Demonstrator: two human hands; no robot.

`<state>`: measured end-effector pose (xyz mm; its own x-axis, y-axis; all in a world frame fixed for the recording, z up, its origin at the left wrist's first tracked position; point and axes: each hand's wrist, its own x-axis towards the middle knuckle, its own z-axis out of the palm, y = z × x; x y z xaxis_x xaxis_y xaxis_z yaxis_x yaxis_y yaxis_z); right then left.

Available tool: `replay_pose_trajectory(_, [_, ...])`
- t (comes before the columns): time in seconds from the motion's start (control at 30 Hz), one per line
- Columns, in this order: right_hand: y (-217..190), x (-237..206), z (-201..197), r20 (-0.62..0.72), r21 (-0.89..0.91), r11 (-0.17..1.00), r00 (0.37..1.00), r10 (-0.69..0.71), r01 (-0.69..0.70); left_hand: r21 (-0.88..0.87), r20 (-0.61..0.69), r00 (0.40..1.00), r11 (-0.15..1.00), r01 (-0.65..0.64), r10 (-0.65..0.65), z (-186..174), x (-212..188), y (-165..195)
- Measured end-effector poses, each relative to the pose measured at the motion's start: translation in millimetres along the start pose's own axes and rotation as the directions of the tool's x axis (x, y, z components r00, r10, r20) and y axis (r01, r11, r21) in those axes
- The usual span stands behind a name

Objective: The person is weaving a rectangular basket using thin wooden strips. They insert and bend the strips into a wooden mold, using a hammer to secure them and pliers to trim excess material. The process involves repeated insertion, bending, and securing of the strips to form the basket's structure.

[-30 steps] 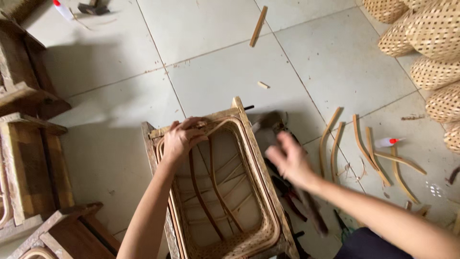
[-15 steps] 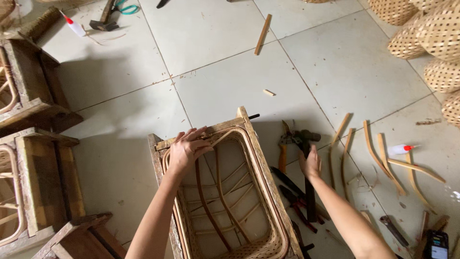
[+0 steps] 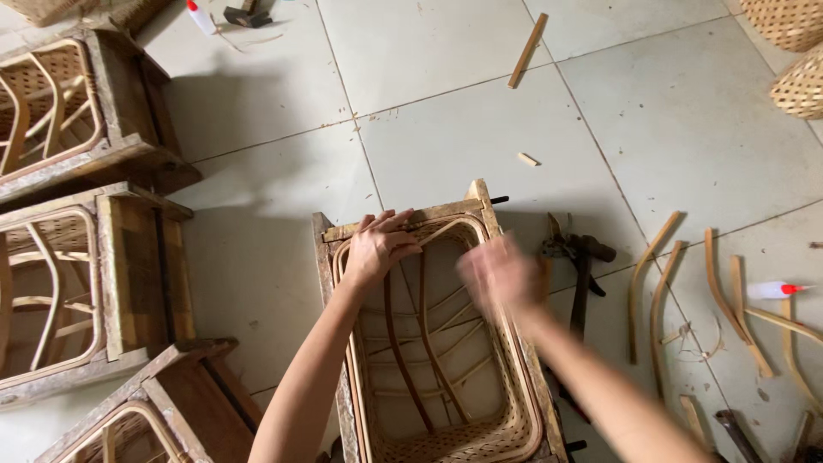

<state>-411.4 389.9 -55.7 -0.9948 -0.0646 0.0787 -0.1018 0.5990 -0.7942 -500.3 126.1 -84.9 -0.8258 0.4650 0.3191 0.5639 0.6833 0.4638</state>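
A woven bamboo basket [image 3: 446, 429] sits inside a rectangular wooden mould frame [image 3: 330, 283] on the tiled floor, directly below me. My left hand [image 3: 377, 244] presses on the basket's far left rim, fingers spread over the bamboo strip and the frame's top edge. My right hand [image 3: 497, 279] is blurred with motion above the basket's right rim; nothing shows in it. Curved bamboo ribs [image 3: 424, 343] cross the basket's inside.
More wooden moulds with baskets [image 3: 77, 283] stand at the left. Pliers and a hammer [image 3: 583, 257] lie right of the frame. Bent bamboo strips [image 3: 651, 291] and a glue bottle [image 3: 771, 290] lie further right. Finished baskets [image 3: 797, 86] sit top right; a stick [image 3: 527, 50] lies beyond.
My right hand has moved left, from the tools on the floor back over the basket's right rim. The left hand stays on the far rim. The camera has come closer.
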Motion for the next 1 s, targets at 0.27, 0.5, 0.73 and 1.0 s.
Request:
replay_pose_trajectory(0.27, [-91.5, -58.4, 166.8, 0.572, 0.229, 0.96, 0.821, -0.001, -0.159, -0.01, -0.034, 0.999, 1.0, 0.021, -0.022, 1.0, -3.8, 0.2])
replay_pose_trajectory(0.5, [-60.0, -53.4, 176.1, 0.585, 0.535, 0.805, 0.8, -0.133, -0.258, 0.005, -0.071, 0.997, 1.0, 0.016, -0.015, -2.5, -2.7, 3.6])
replay_pose_trajectory(0.73, [-58.6, -51.9, 167.4, 0.69, 0.567, 0.698, 0.715, -0.112, -0.438, 0.004, -0.04, 0.999, 1.0, 0.006, -0.006, -11.9, -2.7, 10.6])
replay_pose_trajectory(1.0, [-70.7, -49.0, 149.5, 0.723, 0.477, 0.76, 0.688, -0.054, -0.441, 0.03, -0.033, 0.999, 0.999, 0.037, -0.036, -18.4, -0.5, 18.8])
